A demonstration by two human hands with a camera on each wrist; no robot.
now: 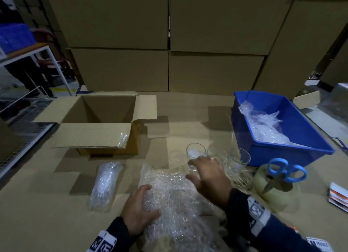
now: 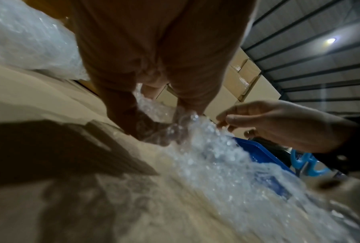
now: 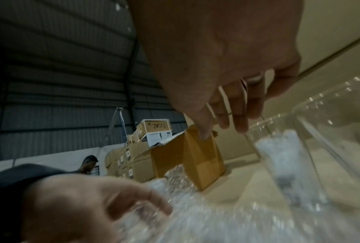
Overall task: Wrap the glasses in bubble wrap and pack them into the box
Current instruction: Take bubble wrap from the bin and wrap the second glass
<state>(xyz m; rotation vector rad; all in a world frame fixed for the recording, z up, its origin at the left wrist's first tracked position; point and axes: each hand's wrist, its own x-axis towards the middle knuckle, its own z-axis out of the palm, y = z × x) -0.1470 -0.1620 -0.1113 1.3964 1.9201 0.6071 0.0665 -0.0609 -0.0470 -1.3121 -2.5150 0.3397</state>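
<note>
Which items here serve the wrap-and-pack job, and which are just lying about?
Job: bubble wrap sheet under left hand; glasses by right hand; open box; wrapped bundle.
Idle: blue bin, scissors.

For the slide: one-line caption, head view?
Left hand pressing bubble wrap sheet flat; right hand reaching for a glass.

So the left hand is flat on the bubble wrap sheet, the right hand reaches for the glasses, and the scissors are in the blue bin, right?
Not quite: the scissors are not in the blue bin; the head view shows them stuck in a roll of tape beside it. The rest holds: left hand on the bubble wrap sheet, right hand reaching for the glasses.
</note>
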